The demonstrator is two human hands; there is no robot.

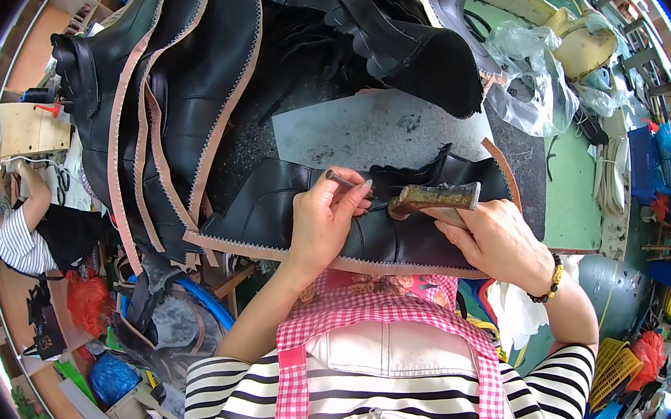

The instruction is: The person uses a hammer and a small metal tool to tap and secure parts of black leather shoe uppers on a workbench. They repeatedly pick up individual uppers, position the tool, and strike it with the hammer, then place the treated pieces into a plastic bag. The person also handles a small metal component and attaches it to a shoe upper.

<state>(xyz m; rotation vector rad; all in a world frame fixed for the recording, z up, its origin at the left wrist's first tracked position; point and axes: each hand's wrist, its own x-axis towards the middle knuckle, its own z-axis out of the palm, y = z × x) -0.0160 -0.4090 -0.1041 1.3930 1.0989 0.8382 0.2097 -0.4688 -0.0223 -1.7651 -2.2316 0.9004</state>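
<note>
My left hand (320, 223) is closed around a short dark metal rod, which looks like a punch (340, 179). In my right hand (505, 242) is a hammer (439, 197) with a worn, stained head, held just right of the rod and apart from it. Under both hands lies a black leather boot upper (267, 202) with a tan zigzag-stitched edge. The rod's lower end is hidden behind my left fingers, so I cannot tell whether it touches the leather. Most of the hammer's handle is covered by my right hand.
Several black boot uppers (220, 50) with tan edging stand at the left, and more are heaped behind. A pale sheet (311, 132) lies on the dark work surface. Clear plastic bags (529, 74) sit at the back right. Another person (30, 235) works at the far left.
</note>
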